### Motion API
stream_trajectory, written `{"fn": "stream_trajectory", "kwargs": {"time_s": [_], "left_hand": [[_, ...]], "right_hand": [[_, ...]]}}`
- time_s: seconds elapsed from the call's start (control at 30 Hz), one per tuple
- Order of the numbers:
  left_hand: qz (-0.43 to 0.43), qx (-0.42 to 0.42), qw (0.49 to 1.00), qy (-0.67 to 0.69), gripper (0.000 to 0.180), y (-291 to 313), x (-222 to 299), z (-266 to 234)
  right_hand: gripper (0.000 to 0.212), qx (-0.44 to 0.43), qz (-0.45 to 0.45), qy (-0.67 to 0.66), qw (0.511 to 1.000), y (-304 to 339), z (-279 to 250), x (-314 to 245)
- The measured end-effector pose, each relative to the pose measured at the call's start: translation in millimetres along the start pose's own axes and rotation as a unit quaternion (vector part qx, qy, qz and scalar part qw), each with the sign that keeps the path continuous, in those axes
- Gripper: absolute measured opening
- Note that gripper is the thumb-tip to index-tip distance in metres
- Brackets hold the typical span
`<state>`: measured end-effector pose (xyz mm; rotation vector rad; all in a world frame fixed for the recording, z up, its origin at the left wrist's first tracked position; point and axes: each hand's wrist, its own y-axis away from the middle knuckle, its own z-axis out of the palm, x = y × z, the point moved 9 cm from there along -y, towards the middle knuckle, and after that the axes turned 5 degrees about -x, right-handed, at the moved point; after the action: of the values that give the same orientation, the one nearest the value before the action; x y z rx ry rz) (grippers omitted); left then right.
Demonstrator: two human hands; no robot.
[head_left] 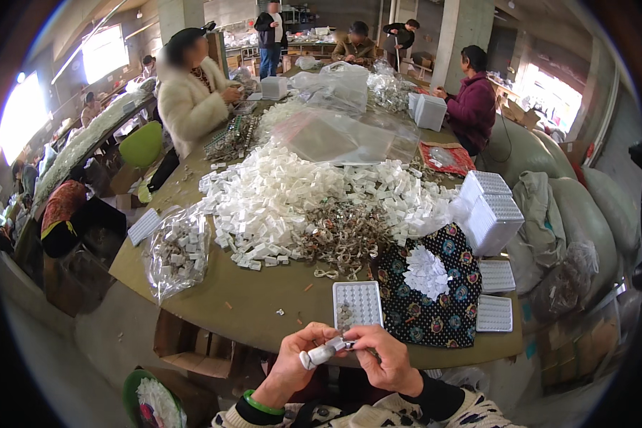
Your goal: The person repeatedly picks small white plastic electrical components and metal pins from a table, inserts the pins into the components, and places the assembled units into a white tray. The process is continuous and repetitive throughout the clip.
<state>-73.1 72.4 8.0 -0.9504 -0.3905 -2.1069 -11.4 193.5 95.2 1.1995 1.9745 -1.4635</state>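
Note:
Close to the table's near edge, my left hand (299, 359) and my right hand (384, 357) meet, fingers closed. Between them is a small whitish plastic piece (339, 344), pinched from both sides; its detail is too small to make out. A white rounded thing (315, 356) shows at my left fingers, either a finger covering or part of what is held; I cannot tell which. Just beyond my hands lies a white tray (367, 299) with rows of small cavities and a few tiny greyish pieces (345, 314) at its left side.
A large heap of white plastic pieces (264, 192) covers the table's middle, with brownish metallic-looking parts (342, 232) before it. A patterned dark cloth (399, 314) carries white slips (426, 273). Stacked trays (493, 214) stand right, a filled clear bag (178, 253) left. Several people work farther off.

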Motion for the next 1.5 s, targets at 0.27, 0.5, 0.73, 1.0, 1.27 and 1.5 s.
{"fn": "stream_trajectory", "kwargs": {"time_s": [0.27,0.5,0.73,1.0,1.27,1.5], "left_hand": [[0.008,0.037,0.997,-0.063,0.028,12.9,-3.6,-13.4],[0.041,0.03,0.993,0.111,0.032,17.6,-3.5,-7.8],[0.046,0.1,0.993,-0.042,0.024,17.1,-5.8,-19.3],[0.018,0.075,0.994,0.08,0.028,15.1,-16.3,-14.2],[0.053,0.048,0.994,0.087,0.031,11.6,-18.6,-15.4],[0.055,0.039,0.994,0.089,0.029,9.5,-21.6,-17.8]], "right_hand": [[0.019,-0.06,-0.053,0.071,0.994,3.3,22.0,-11.1],[0.01,-0.01,0.097,-0.072,0.993,9.3,22.4,11.4],[0.009,0.013,0.182,-0.201,0.963,17.3,30.5,34.6],[0.009,0.047,0.228,-0.232,0.944,23.3,24.1,48.3],[0.01,0.067,0.263,-0.256,0.928,25.2,21.9,55.5],[0.009,0.061,0.321,-0.351,0.878,25.7,24.3,62.1]]}}
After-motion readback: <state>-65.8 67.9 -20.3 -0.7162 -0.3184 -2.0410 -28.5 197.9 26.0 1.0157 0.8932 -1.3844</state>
